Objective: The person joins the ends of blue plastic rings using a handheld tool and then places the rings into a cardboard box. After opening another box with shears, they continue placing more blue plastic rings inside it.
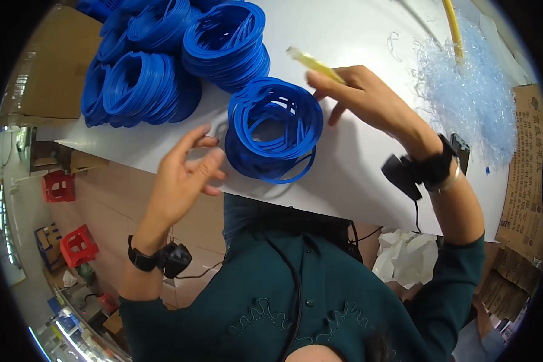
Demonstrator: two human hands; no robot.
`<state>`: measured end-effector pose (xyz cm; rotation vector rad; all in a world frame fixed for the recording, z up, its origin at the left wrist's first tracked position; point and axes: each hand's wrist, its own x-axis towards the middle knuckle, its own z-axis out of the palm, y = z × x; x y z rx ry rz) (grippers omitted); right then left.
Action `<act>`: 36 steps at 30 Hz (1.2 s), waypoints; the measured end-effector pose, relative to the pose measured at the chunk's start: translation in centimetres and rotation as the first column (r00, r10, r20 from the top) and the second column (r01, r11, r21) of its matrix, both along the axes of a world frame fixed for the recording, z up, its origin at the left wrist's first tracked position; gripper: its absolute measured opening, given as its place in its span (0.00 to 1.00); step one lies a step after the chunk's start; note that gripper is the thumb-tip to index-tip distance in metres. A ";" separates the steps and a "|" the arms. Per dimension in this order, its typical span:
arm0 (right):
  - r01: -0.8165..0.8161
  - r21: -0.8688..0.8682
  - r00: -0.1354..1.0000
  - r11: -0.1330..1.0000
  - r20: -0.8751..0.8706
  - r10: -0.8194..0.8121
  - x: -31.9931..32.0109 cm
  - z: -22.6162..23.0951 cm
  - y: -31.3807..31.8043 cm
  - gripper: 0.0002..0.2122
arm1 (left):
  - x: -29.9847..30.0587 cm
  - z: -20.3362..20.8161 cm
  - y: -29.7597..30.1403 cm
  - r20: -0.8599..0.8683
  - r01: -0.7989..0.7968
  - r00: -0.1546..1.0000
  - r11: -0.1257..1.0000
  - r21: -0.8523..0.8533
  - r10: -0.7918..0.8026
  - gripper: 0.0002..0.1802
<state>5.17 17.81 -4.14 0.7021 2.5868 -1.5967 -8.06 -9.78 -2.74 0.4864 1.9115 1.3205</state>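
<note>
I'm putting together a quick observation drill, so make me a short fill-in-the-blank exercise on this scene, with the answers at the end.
1. All the stacked rings are coloured ____.
2. The right hand holds a ____ tool.
3. The heap of clear strands lies on the ____ side of the white table.

Missing words: blue; yellow; right.

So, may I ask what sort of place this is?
Probably a small workshop or factory: stacks of blue rings and a heap of clear, stringy scraps lie on a white table, with a cardboard box beside it.
</note>
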 end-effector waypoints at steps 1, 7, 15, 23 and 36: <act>-0.054 0.021 0.997 0.998 0.053 0.053 -0.6 0.0 -0.5 0.27 | 0.6 -0.3 -0.4 0.041 0.032 0.999 0.999 0.007 -0.033 0.38; -0.217 0.046 0.933 0.975 0.304 0.194 -1.5 2.8 -4.4 0.29 | 2.8 -2.5 0.2 -0.273 0.225 0.935 0.973 -0.044 -0.228 0.51; -0.070 0.013 0.985 0.997 0.157 0.067 -0.1 1.6 -6.5 0.26 | 2.3 -4.7 1.5 -0.617 0.245 0.768 0.969 0.038 -0.171 0.51; -0.218 0.374 0.939 0.901 0.333 0.089 -1.8 3.1 -6.2 0.24 | 0.5 -3.4 0.6 -0.149 0.324 0.942 0.931 0.171 -0.300 0.45; 0.157 0.165 0.925 0.974 0.321 -0.204 2.9 3.2 -3.9 0.23 | -0.6 -1.3 4.5 -0.787 0.350 0.538 0.929 -0.118 -0.303 0.34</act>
